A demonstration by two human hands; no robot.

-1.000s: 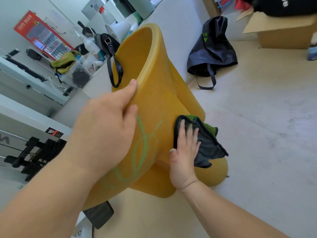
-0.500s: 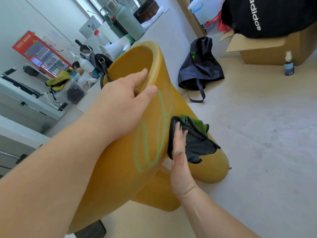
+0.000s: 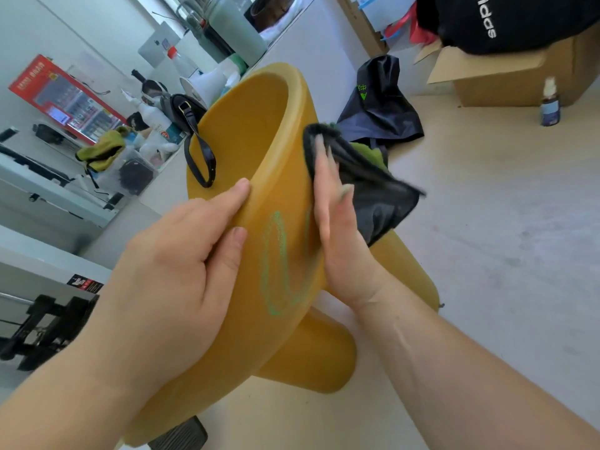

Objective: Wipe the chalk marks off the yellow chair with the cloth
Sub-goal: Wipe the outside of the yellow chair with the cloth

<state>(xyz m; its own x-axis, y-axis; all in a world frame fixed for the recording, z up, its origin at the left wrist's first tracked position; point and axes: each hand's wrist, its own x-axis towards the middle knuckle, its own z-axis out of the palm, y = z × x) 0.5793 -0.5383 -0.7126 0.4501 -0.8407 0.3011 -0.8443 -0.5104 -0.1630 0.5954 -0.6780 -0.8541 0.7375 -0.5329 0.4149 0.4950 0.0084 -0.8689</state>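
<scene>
The fingers (image 3: pixel 324 177) of the right hand (image 3: pixel 337 228) are lying straight and pressed together, flat against the dark cloth (image 3: pixel 373 190) and pinning it to the outer wall of the yellow chair (image 3: pixel 259 151) just under its rim; the palm is facing the chair and the forearm is running back to the lower right corner of the view; the fingertips are blurring, so I cannot tell exactly how far they are reaching into the cloth; the cloth's loose end, showing a green side, is hanging off to the right. The left hand (image 3: pixel 172 271) is gripping the chair's rim, its thumb (image 3: pixel 233 196) lying along the edge and its curled fingers pressing the outer wall, the forearm stretching toward the lower left corner. The chair is tilting off the pale floor (image 3: pixel 503 254), its long axis running from lower left to upper right, its open hollow facing up and away; its stubby legs are pointing toward the lower right. A green chalk loop (image 3: pixel 276 264) is sitting on the wall between the two hands, just left of the cloth. Beyond, a cardboard box (image 3: pixel 506 76) is carrying a black bag (image 3: pixel 487 24); a small bottle (image 3: pixel 550 105) is standing just beside it.
</scene>
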